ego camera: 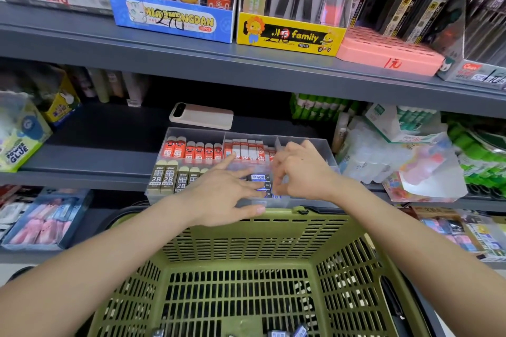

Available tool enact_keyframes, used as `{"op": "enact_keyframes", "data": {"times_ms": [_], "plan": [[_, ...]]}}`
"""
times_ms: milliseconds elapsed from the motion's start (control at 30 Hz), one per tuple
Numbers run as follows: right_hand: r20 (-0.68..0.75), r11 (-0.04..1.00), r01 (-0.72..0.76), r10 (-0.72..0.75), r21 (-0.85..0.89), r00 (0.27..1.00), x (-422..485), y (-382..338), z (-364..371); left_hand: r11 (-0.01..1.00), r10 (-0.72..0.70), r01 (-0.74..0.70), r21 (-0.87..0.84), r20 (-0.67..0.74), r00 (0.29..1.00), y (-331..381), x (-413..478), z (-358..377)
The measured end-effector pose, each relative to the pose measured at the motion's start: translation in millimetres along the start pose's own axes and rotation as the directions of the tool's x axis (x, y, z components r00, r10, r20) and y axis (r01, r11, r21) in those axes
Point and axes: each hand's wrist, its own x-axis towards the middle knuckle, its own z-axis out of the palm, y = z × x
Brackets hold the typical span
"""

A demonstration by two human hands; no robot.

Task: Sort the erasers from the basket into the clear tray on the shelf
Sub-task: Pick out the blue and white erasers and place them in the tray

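A clear divided tray sits on the middle shelf, holding rows of red erasers, red-and-white erasers, olive 2B erasers and dark blue erasers. My left hand lies over the tray's front, fingers straight and spread, touching the blue erasers. My right hand hovers beside it with fingers curled at the blue erasers; whether it pinches one is hidden. Below stands the green basket, with a few blue erasers left at its bottom.
A pale phone-like device lies behind the tray. Glue sticks and bagged goods crowd the right of the shelf. Boxes of pens and leads stand on the shelf above. Packaged items fill the lower shelf at left.
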Motion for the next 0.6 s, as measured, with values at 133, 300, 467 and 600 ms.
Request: {"op": "enact_keyframes", "data": {"times_ms": [133,300,467,600], "plan": [[-0.022,0.999,-0.01,0.011,0.033,1.0,-6,3,2,1.0,0.003,-0.003,-0.001,-0.033,0.999,0,-2,1],[-0.139,0.946,-0.056,0.106,0.32,0.985,-29,8,-4,1.0,-0.003,0.0,-0.02,-0.12,0.993,2,-9,1],[-0.174,0.965,-0.102,0.147,0.242,0.974,-40,1,5,0.999,-0.039,0.03,-0.037,-0.261,0.965,14,-24,3],[-0.138,0.997,-0.058,0.051,-0.05,0.989,-37,-8,20,0.994,-0.088,0.109,0.023,-0.434,0.896,29,-46,12]]}}
